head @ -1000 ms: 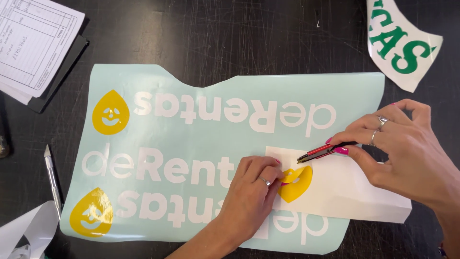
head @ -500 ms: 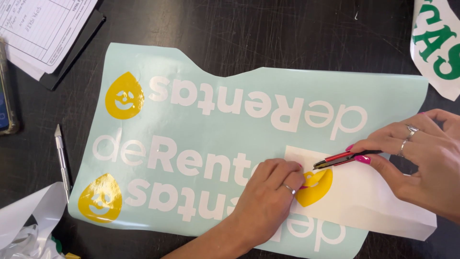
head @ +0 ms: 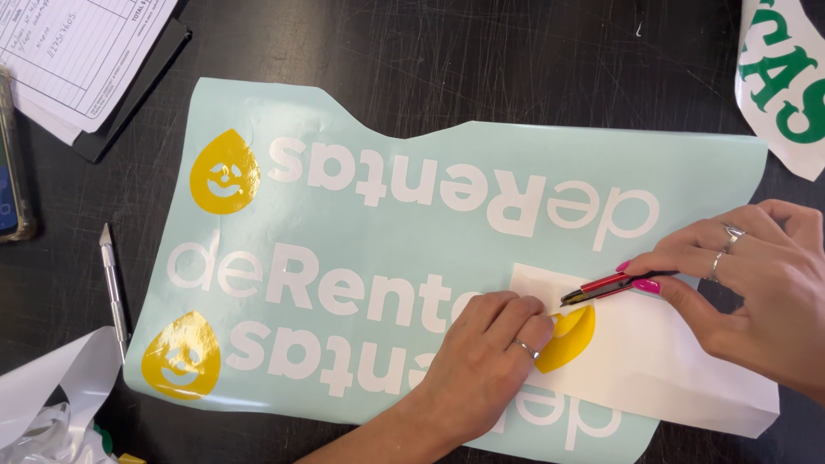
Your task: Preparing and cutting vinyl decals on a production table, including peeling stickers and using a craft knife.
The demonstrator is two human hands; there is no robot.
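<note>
Surface: a dark, scratched table (head: 481, 69), lit from above, with a pale blue vinyl sheet (head: 430, 249) spread over most of it.

Left hand: my left hand (head: 490, 361) lies flat, palm down, fingers together and slightly curled – pressing, gripping nothing. A ring shows on one finger.

Under it: a white strip (head: 653, 361) laid over the sheet's lower right part; my fingertips (head: 537, 322) touch the edge of a yellow drop (head: 571, 339) stuck on that strip.

Right hand: my right hand (head: 756, 283) is closed on a thin red and black knife (head: 614, 286), pinched between thumb and forefinger, rings on two fingers.

Knife: held low and nearly level, its tip just beside my left fingertips, at the drop's upper edge – whether it touches the vinyl I cannot tell.

Sheet: white letters in three rows, with two more yellow drops (head: 225, 172) well left of my left hand.

Far left of my left hand: a silver craft knife (head: 112, 288) on the bare table, just off the sheet; below it, crumpled white backing (head: 51, 404).

Upper left: a printed form (head: 77, 51) on a dark clipboard (head: 142, 90).

Above my right hand: a white decal (head: 786, 82) with green letters, apart from the sheet.
</note>
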